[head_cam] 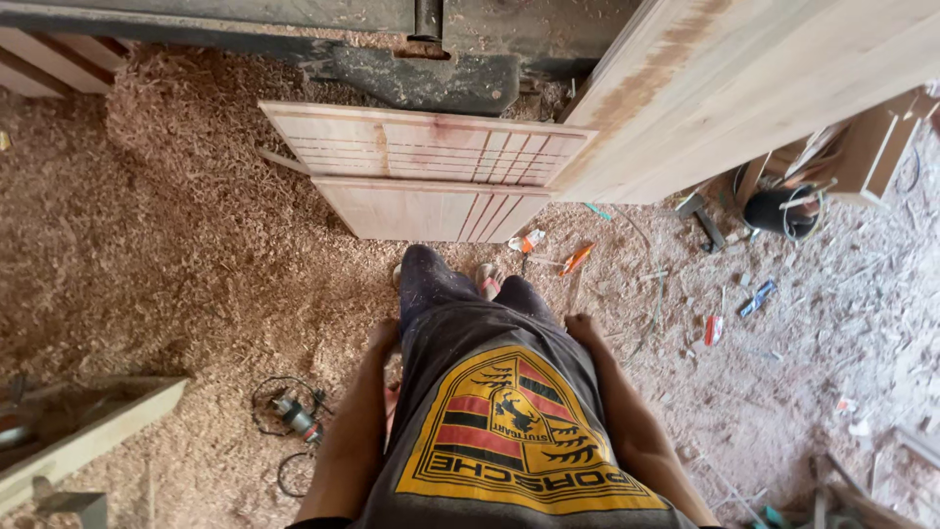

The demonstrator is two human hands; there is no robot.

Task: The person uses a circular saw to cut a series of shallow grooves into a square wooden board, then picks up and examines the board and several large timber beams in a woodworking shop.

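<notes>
left hand [384,338] at the hip, fingers hidden behind the shirt [509,431], grip cannot be told | right hand [580,328] likewise, fingers out of sight | grooved wooden panels [421,171] on the sawdust floor [166,245] ahead of the feet, right ends hidden by a large board [744,88] | small cabled tool [297,416] near left arm

A woodworking shop: wood shavings [176,225] blanket the floor, grooved wooden panels [421,167] lie at upper centre, a big board [744,88] fills the upper right, a corded power tool [297,416] lies lower left.
</notes>
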